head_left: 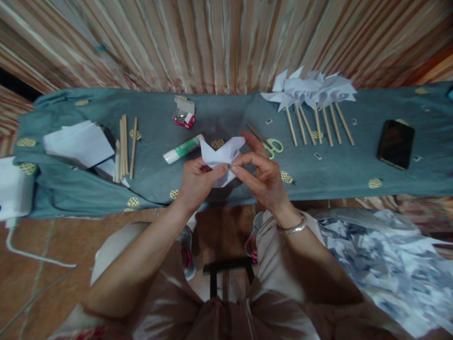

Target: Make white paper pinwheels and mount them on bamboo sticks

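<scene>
In front of me, above the table's near edge, my left hand grips a white paper pinwheel with its blades folded in. My right hand pinches a tiny metal tack at the pinwheel's centre, close to my left thumb. The tack is mostly covered by the fingertips. Just beyond my right hand lie scissors with pale green handles. To the left of the pinwheel is a green and white glue stick. An open red and white box of small metal tacks stands behind it.
Finished pinwheels on wooden sticks lie at the back right. A phone rests farther right. Loose sticks and paper sheets are on the left. A bag full of white paper pieces sits low on the right.
</scene>
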`<state>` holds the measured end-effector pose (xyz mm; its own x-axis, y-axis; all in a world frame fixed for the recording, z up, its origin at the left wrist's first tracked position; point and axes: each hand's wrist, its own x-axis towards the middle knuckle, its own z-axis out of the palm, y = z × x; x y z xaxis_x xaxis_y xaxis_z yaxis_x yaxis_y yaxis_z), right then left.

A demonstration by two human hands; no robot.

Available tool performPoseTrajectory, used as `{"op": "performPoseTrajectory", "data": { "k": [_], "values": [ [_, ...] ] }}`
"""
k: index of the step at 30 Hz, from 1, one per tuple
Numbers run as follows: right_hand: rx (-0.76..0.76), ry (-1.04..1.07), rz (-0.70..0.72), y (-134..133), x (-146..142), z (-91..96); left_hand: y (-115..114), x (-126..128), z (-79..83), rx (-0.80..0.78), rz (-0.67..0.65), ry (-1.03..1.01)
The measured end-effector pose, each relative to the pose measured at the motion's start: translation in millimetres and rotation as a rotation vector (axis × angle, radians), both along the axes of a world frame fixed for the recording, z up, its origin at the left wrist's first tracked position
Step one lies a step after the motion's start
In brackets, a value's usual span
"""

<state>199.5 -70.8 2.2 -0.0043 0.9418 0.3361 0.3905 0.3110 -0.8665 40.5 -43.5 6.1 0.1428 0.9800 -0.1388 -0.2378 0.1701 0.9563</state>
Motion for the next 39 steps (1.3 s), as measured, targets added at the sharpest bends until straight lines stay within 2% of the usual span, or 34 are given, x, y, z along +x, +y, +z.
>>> {"op": "performPoseTrajectory", "data": {
  "k": [8, 17, 39],
  "values": [
    [0.025, 0.137, 0.039, 3, 0, -4.7, 0, 0, 0.4, 0.0, 0.002, -0.001],
    [0.006, 0.184, 0.06, 3, 0, -6.4, 1, -1, -0.4, 0.044, 0.022, 0.035],
    [-0.141, 0.373, 0.104, 9, -3, -14.2, 5, -5, -5.4, 0.072, -0.055, -0.016]
  ]
}}
